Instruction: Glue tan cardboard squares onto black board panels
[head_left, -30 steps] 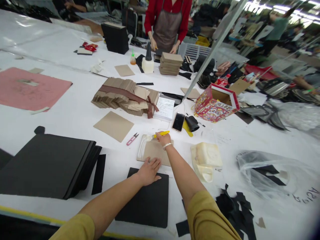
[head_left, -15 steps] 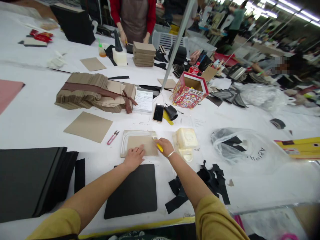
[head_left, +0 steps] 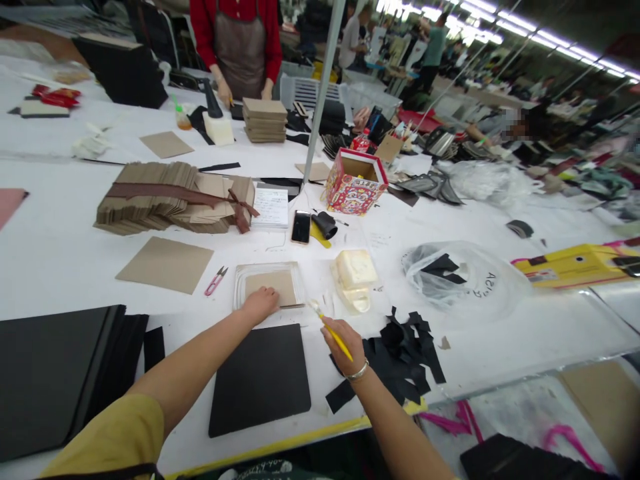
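Note:
A small tan cardboard piece (head_left: 277,283) lies on a board (head_left: 241,270) whose borders carry white glue-like smears. My left hand (head_left: 261,305) rests on the cardboard's near side, its fingers bent and held together; the fingertips are partly hidden. In my right hand (head_left: 345,343) is a yellow-handled brush (head_left: 336,339), its pale tip pointing away from me, just right of the board. A cream plastic container (head_left: 356,270) stands beyond that tip. Nearer to me, a black rectangular panel (head_left: 261,380) lies flat below the board.
Pink thread snips (head_left: 216,281) and a loose cardboard sheet (head_left: 165,265) lie left. Tied cardboard stacks (head_left: 165,193), a phone (head_left: 301,227) and a patterned box (head_left: 353,190) stand behind. Black scraps (head_left: 405,353) lie right, black panels (head_left: 50,367) left. A co-worker (head_left: 237,50) stands opposite.
My right hand has drawn back toward me and off the board with the brush. My left hand stays at the cardboard, its fingers now more bent. The view has shifted slightly right.

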Available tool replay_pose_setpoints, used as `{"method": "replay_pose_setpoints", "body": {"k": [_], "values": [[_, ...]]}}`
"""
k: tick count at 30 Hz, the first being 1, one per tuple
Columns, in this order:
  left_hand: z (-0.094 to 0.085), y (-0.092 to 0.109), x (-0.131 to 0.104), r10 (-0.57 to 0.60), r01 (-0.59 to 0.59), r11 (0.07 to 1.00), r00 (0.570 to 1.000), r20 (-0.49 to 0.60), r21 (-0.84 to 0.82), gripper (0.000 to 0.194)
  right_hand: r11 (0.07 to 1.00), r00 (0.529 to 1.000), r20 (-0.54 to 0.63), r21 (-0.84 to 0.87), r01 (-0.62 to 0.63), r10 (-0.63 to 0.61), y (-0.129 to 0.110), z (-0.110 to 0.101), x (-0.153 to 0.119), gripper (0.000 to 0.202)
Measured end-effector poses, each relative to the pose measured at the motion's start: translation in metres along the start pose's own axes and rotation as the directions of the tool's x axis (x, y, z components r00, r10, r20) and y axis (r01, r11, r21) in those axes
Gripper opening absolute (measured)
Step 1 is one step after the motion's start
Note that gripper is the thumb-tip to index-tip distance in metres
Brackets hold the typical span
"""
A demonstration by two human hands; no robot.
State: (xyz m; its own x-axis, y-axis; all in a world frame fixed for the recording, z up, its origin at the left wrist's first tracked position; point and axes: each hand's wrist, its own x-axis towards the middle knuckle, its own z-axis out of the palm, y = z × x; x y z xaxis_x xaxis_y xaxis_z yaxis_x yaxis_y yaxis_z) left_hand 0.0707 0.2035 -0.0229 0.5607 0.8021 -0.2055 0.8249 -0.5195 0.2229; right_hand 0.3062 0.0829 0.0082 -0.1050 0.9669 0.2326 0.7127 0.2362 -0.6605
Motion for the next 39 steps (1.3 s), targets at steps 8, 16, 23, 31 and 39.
{"method": "replay_pose_setpoints", "body": {"k": [8,16,23,31,39], "values": [[-0.052,0.002,-0.079,-0.623,0.252,0.729,0.629,-0.465,-0.636,0.013,0.953,0.976,0.004,0.214,-0.213,0.217,-0.043,0.025,0.026,0.020],[-0.046,0.040,-0.139,-0.786,-0.299,-0.231,0.618,-0.004,-0.926,0.050,0.907,0.936,-0.071,0.282,-0.311,0.343,-0.080,0.080,0.043,0.016],[-0.025,0.027,-0.178,-0.805,-0.350,-0.319,0.590,0.057,-0.881,0.041,0.873,0.960,-0.048,0.430,-0.229,0.275,-0.071,0.061,0.017,0.019],[0.061,0.017,-0.228,-0.785,0.138,-0.315,0.518,0.339,-0.939,0.035,0.962,0.947,0.181,0.013,-0.274,0.267,-0.030,0.054,-0.052,0.019],[0.086,0.009,-0.222,-0.814,0.419,0.045,0.542,0.210,-0.907,0.029,0.961,0.952,0.192,-0.190,-0.203,0.239,-0.011,0.082,-0.067,0.024]]}}
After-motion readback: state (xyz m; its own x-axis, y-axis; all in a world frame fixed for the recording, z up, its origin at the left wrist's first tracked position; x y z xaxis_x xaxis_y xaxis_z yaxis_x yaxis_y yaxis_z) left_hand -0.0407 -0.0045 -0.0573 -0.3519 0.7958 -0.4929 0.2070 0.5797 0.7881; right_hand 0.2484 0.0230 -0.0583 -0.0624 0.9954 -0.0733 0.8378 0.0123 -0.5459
